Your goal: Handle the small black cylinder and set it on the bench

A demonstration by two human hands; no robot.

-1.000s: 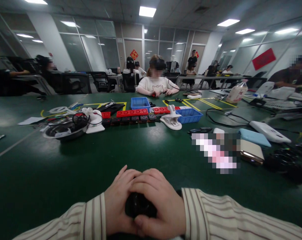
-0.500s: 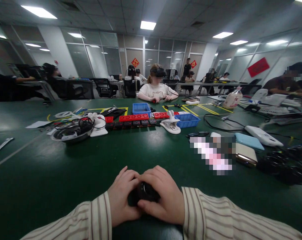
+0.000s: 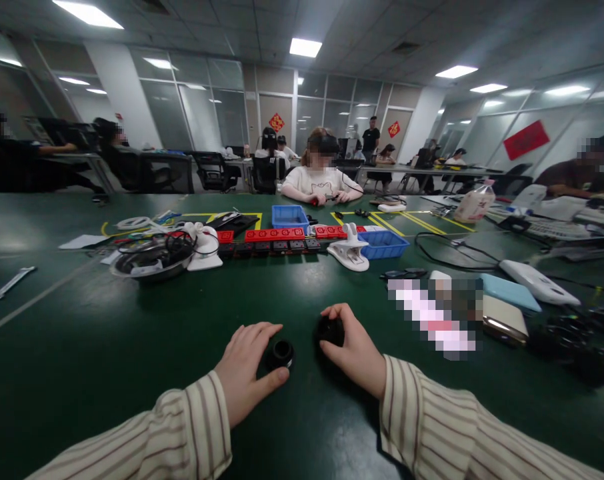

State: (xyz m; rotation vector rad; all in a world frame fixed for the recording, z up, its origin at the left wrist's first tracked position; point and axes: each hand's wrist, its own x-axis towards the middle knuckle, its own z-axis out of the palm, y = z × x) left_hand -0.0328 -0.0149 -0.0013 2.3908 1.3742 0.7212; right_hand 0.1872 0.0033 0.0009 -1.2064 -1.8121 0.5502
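Note:
A small black round piece with a hollow top (image 3: 283, 352) stands on the green table (image 3: 202, 300). My left hand (image 3: 245, 370) is open at its left side, fingers stretched forward and thumb apart, not closed on it. My right hand (image 3: 356, 347) has its thumb and fingers curled round a dark rounded object (image 3: 331, 330), low over the table or resting on it; I cannot tell which. The hand partly hides this object, and its exact kind does not show. A gap of bare table separates the two black pieces.
Ahead are a metal bowl of cables (image 3: 155, 262), a row of red and black sockets (image 3: 275, 235), a white clip stand (image 3: 351, 250) and blue trays (image 3: 385, 245). A power bank (image 3: 505, 320) lies right, a wrench (image 3: 11, 285) left. A person (image 3: 322, 180) sits opposite.
My hands, earlier together around the black object, have moved apart. The right has gone forward with the dark rounded object; the hollow black piece now stands separate beside my opened left hand.

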